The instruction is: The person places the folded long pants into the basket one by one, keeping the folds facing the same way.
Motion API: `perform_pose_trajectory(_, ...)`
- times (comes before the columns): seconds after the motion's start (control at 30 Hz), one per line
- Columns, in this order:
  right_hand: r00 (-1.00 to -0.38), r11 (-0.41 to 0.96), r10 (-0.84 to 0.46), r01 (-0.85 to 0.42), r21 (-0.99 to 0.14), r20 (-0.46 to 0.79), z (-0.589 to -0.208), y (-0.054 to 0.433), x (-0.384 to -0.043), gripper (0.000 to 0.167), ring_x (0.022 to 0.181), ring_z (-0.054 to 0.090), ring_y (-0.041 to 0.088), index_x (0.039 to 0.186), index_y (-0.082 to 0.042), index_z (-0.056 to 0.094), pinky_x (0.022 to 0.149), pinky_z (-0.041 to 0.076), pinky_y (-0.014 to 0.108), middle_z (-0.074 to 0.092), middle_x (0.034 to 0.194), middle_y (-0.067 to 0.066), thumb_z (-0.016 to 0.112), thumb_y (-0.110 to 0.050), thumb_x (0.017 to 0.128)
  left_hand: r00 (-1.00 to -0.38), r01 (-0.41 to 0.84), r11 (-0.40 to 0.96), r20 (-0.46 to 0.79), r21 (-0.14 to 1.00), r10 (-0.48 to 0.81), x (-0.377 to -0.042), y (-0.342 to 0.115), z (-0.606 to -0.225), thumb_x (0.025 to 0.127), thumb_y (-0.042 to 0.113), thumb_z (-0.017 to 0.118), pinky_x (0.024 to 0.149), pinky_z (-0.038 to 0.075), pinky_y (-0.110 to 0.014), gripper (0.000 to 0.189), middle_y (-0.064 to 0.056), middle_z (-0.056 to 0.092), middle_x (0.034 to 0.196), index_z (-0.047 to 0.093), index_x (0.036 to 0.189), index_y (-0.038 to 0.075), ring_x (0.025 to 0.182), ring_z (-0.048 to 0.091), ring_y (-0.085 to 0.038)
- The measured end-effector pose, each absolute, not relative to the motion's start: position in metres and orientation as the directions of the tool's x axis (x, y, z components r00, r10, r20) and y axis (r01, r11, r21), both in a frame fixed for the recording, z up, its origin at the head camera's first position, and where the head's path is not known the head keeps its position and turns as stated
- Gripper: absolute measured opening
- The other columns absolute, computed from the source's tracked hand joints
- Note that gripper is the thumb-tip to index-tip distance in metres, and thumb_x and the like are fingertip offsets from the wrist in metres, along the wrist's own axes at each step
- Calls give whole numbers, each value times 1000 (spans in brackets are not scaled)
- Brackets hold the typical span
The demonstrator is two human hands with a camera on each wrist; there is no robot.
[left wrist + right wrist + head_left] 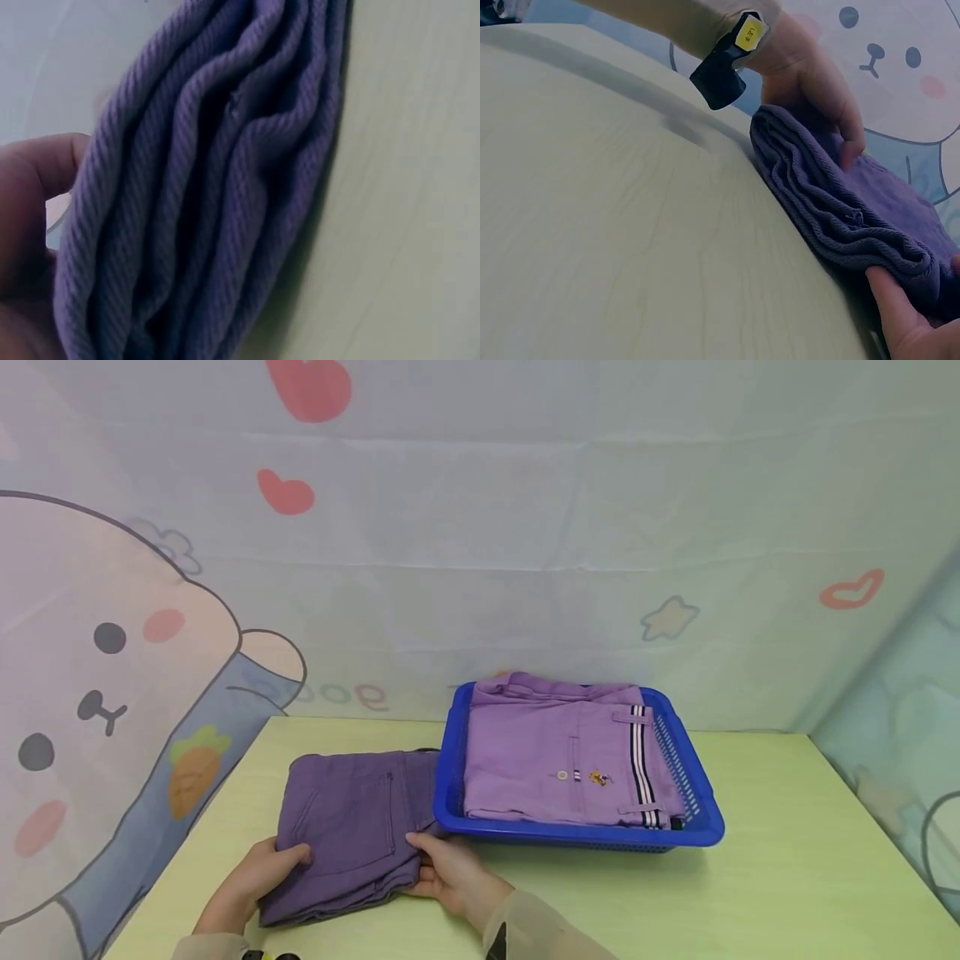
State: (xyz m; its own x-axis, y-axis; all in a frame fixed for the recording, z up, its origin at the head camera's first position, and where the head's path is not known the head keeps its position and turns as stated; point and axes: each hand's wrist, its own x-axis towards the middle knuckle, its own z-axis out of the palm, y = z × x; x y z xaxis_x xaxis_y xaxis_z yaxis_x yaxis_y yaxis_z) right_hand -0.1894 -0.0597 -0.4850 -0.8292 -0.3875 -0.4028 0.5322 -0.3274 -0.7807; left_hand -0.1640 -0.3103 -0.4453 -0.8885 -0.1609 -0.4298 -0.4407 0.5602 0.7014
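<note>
A folded pair of dark purple trousers [337, 818] lies on the table at the left, its far right part tucked behind the basket's edge. My left hand [258, 877] grips its left side, thumb on top and the other fingers hidden beneath. At the front right corner, my right hand [453, 872] pinches the cloth between the thumb above and the fingers below. Several stacked layers of the trousers [202, 187] face the left wrist camera. Both the left hand [814, 82] and the right hand [907, 322] show at opposite ends of the fold in the right wrist view.
A blue plastic basket [577, 835] stands right of the trousers, close against them. Inside it lie folded light purple trousers [525, 752] with a striped waistband. The pale yellow-green table [787, 843] meets a printed cloth backdrop [480, 527] at its far edge.
</note>
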Motion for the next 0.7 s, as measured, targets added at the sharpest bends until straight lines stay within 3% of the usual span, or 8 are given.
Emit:
perform_pose_trajectory(0.13, -843, -318, -376, 506, -802, -383, -484, -61, -188, 32, 100, 64, 40, 115, 8, 51, 84, 51, 56, 65, 109, 28, 58, -10, 90, -889, -448, 514, -426, 732, -168, -164, -309, -446, 91, 41, 53, 93, 46, -52, 79, -40, 42, 130, 28, 134, -21, 117, 49, -47)
perform_pose_trajectory(0.27, -865, -291, -347, 467, -835, -363, -486, -62, -188, 27, 95, 66, 39, 111, 8, 52, 80, 53, 55, 67, 103, 27, 56, -5, 88, -891, -449, 469, -417, 761, -177, -163, -310, -447, 91, 37, 53, 91, 48, -50, 75, -39, 45, 127, 31, 133, -21, 110, 55, -43)
perform_pose_trajectory(0.53, -872, -256, -301, 464, -848, -386, -486, -64, -187, 16, 78, 70, 24, 96, -1, 55, 72, 58, 43, 70, 82, 10, 59, -5, 81, -884, -467, 406, -429, 786, -186, -160, -307, -448, 86, 29, 54, 81, 53, -40, 69, -34, 49, 126, 33, 134, -16, 97, 60, -25)
perform_pose_trajectory(0.7, -859, -275, -319, 487, -829, -400, -483, -62, -187, 20, 78, 70, 23, 98, -3, 55, 73, 58, 41, 71, 83, 8, 63, -15, 85, -884, -466, 360, -438, 808, -163, -160, -304, -448, 89, 45, 57, 81, 54, -41, 83, -34, 50, 127, 28, 138, -16, 97, 64, -25)
